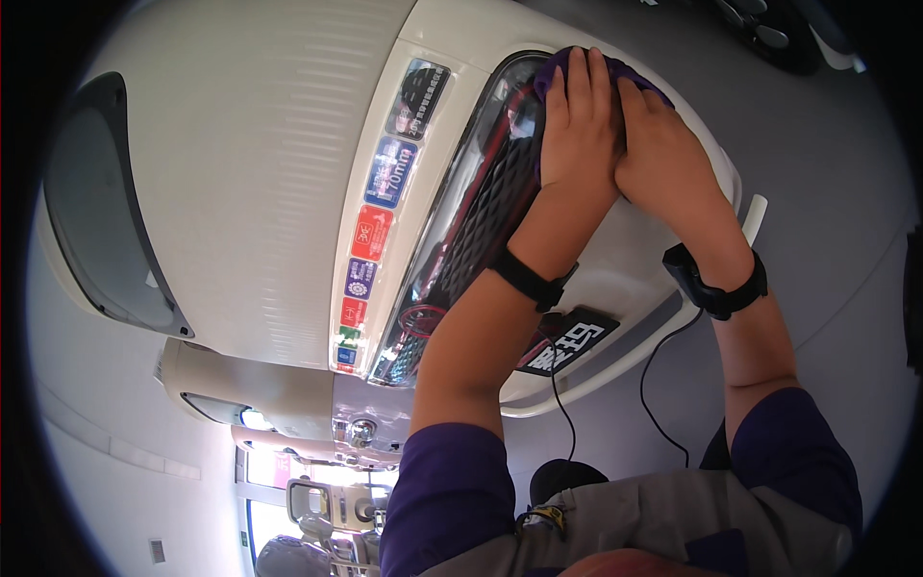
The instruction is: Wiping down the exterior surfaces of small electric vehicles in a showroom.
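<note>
A bunched purple cloth (646, 85) lies against the upper end of a glossy dark light panel (492, 178) on a cream vehicle. Over the cloth, my left hand (583, 120) presses down, its long fingers draped across the folds. Close beside it, touching it near the wrist, my right hand (665, 149) holds the cloth's right part with fingers bent over it. Most of the cloth is hidden beneath both hands. A black band (527, 279) circles my left wrist, and another band with a small box (716, 284) is on my right.
Colourful stickers (371, 231) line the vehicle's body beside the panel. A dark plate (575, 338) and a pale curved bar (615, 377) sit below my forearms. Thin black cables (663, 413) hang from the wristbands. More vehicles (216, 385) stand at lower left; grey floor (817, 183) lies right.
</note>
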A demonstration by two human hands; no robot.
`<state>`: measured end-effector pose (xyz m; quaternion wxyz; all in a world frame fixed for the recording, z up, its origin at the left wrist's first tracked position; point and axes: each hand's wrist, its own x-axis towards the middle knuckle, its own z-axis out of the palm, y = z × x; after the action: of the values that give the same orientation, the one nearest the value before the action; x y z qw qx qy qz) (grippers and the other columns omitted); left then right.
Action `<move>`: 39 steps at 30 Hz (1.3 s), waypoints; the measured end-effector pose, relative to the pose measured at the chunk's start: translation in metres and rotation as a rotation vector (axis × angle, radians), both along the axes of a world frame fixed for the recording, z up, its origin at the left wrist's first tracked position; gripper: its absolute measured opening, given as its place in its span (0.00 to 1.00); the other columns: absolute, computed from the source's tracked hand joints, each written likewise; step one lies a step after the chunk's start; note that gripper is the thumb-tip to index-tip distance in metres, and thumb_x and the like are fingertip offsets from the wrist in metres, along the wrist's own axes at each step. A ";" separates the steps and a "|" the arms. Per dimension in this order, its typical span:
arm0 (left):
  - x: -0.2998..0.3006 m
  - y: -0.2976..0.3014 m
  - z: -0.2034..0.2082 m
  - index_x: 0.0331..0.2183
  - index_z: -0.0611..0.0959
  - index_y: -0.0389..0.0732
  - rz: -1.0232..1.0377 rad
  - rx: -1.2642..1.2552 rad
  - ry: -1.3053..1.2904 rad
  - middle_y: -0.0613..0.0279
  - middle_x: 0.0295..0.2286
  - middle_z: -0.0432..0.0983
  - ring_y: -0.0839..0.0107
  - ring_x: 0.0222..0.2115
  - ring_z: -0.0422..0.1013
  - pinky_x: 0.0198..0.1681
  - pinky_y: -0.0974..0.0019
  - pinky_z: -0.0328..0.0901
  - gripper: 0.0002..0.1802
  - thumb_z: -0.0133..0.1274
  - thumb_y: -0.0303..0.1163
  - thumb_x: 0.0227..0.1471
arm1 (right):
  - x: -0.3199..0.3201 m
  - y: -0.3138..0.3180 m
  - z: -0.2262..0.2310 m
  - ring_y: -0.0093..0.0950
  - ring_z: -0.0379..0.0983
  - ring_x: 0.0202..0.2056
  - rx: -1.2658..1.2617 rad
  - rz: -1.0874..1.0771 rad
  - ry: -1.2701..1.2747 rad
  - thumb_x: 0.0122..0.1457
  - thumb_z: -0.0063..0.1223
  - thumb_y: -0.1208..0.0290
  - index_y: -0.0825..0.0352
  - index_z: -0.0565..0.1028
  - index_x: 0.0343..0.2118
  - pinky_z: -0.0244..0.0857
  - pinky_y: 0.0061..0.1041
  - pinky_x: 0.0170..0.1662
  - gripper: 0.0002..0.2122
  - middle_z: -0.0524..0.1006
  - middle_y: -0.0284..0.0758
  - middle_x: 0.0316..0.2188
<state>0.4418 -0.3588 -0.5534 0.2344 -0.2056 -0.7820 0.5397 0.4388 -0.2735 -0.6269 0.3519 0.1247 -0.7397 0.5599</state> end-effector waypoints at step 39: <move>0.063 -0.040 0.027 0.59 0.67 0.34 -0.054 0.105 0.005 0.41 0.61 0.55 0.47 0.64 0.49 0.65 0.44 0.43 0.32 0.42 0.37 0.55 | 0.037 -0.030 0.021 0.46 0.73 0.30 0.003 0.145 -0.041 0.45 0.52 0.79 0.68 0.65 0.37 0.72 0.42 0.35 0.14 0.72 0.47 0.33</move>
<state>0.5045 -0.3993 -0.5263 0.2612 -0.2125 -0.8030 0.4917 0.4755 -0.3036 -0.6055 0.2949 0.1669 -0.7366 0.5853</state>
